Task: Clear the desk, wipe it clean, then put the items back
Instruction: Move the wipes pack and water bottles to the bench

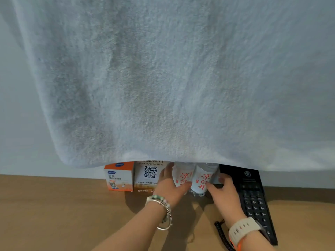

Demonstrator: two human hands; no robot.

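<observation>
Pale fluffy towel [163, 78] hangs across most of the view. Only a strip of the wooden desk [45, 205] shows beneath its hem. The left stretch of the desk, out to its left edge, carries nothing that shows.

Items stand in one row along the desk's back edge, against the wall:
- Orange-and-white box [118, 178], leftmost, upright.
- WiFi sign [148, 175] with a QR code, touching or just beside the box.
- Left hand [170, 189], bracelets [163, 209] at the wrist. Fingers reach behind the left bottle [182, 175] and the thumb crosses its front, so it grips the bottle.
- Right bottle [203, 180], just beside the first, both upright with red lettering and their tops hidden by the towel.
- Right hand [224, 194], watch [243, 229] at the wrist. Its fingers and thumb curl round the right bottle.
- Black telephone [253, 196], running from the back edge towards the front edge, its cord [221, 232] beside the right wrist.

Progress, as a judgement: every item I can see is on the desk, and the towel is not on the wood. Either clearing is only starting with the bottles — or the wipe is done and the bottles are the last things set back. The view does not settle which. I see no wet sheen or streaks on the surface. If this is the start, all three stages remain.
</observation>
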